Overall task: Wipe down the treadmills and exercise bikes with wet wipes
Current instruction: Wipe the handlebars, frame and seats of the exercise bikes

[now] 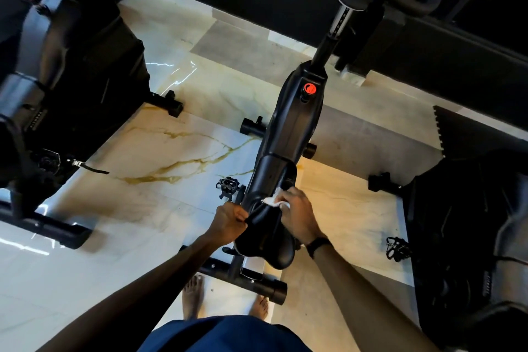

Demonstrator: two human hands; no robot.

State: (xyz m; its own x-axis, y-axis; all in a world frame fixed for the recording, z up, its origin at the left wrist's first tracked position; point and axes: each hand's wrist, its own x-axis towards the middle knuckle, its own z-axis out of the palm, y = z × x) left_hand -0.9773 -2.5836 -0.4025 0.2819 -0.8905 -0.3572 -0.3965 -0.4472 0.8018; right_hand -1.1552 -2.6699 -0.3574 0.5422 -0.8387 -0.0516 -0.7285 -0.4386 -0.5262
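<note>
A black exercise bike (288, 128) stands in the middle of the view, with a red knob (310, 88) on its frame. Its black saddle (267, 240) is right below me. My left hand (230, 221) grips the saddle's left side near the nose. My right hand (298, 216) holds a white wet wipe (273, 200) against the front right of the saddle, where it meets the frame. A black band sits on my right wrist.
A second black bike (57, 80) stands at the left, a third (463, 237) at the right. Pedals (228, 184) stick out beside the middle bike. Its rear base bar (257, 283) lies by my bare feet on the marble floor (143, 166). Dark equipment (400, 8) runs along the top.
</note>
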